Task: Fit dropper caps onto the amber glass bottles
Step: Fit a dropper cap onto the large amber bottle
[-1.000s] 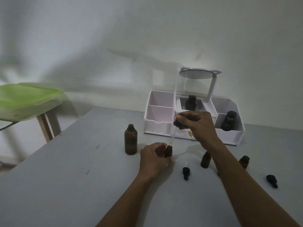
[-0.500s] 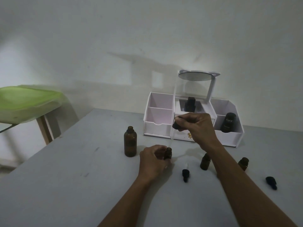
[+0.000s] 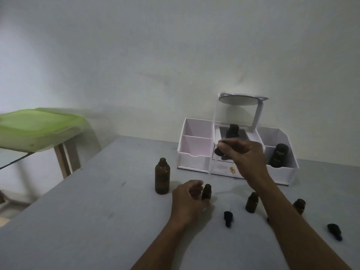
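Note:
My left hand (image 3: 188, 201) grips a small amber bottle (image 3: 206, 191) standing on the grey table (image 3: 97, 221). My right hand (image 3: 243, 154) holds a black dropper cap (image 3: 219, 152) in the air above that bottle, its clear glass tube hanging down toward the bottle's neck. A taller amber bottle (image 3: 162, 176) stands uncapped to the left. Two more small amber bottles (image 3: 252, 202) (image 3: 299, 206) stand to the right, the far one partly behind my right forearm. Two loose black dropper caps (image 3: 228, 216) (image 3: 334, 231) lie on the table.
A white desk organiser (image 3: 196, 151) with a round mirror (image 3: 237, 99) stands at the back by the wall, holding two dark bottles (image 3: 231, 131) (image 3: 277, 155). A green plastic stool (image 3: 37, 129) stands off the table's left edge.
My right hand has lifted the dropper cap slightly higher above the small bottle. The view has tilted, so everything sits lower in the frame. My left hand keeps its grip.

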A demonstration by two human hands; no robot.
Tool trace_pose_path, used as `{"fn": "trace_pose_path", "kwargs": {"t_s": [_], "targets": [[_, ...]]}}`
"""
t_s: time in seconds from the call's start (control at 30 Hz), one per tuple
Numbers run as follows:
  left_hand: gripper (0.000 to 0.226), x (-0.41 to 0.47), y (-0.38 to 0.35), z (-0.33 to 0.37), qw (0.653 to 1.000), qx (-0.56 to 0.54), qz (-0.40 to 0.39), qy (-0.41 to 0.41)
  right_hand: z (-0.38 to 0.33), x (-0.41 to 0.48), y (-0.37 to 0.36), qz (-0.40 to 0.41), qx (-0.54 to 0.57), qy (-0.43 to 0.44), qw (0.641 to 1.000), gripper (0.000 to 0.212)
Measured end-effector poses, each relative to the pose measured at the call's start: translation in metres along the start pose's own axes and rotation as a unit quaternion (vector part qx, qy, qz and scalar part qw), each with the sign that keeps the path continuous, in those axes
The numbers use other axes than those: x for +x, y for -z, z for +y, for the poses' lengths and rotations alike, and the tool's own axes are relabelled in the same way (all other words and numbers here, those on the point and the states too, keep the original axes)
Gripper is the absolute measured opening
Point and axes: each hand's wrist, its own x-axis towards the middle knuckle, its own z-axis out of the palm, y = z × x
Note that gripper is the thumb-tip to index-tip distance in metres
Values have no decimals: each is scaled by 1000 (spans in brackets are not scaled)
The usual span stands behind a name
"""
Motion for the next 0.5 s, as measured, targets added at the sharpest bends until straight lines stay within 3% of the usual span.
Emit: {"fn": "trace_pose_path", "kwargs": {"t_s": [0.1, 0.2, 0.37, 0.5], "targets": [[52, -7, 13, -7, 1000, -14, -7, -2, -16, 2, -7, 36, 40, 19, 998, 11], [41, -16, 34, -18, 999, -25, 20, 19, -34, 3, -25, 20, 115, 24, 993, 17], [25, -23, 77, -33, 987, -28, 156, 25, -41, 11, -64, 12, 158, 27, 987, 12], [32, -17, 98, -39, 974, -70, 211, 42, -35, 19, -81, 15, 146, 20, 989, 16]]}}
